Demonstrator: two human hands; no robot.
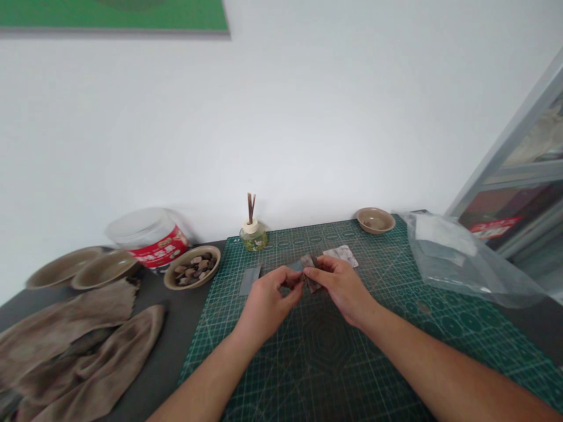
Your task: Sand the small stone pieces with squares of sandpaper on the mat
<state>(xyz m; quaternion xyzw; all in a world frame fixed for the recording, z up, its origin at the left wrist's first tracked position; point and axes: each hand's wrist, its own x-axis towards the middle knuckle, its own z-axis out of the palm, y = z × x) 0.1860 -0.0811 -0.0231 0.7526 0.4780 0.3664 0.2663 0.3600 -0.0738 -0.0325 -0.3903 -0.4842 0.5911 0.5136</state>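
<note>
Over the middle of the green cutting mat (352, 375), my two hands meet at a small flat brown-grey piece (310, 282). My right hand (343, 287) pinches this piece between thumb and fingers. The fingertips of my left hand (268, 296) are pressed together at its left edge; whatever is between them is too small to make out. A blue-grey flat piece (295, 266) shows just behind the left fingertips. Left of my left hand, a grey rectangular sheet (250, 281) lies on the mat. A white marbled piece (343, 255) lies beyond my right hand.
A bowl of stones (193, 268), a red-labelled plastic jar (149, 237) and brown cloths (88, 357) are at left. A reed diffuser (254, 234) stands at the mat's back edge. At right are a small bowl (375, 221) and a clear plastic bag (466, 258).
</note>
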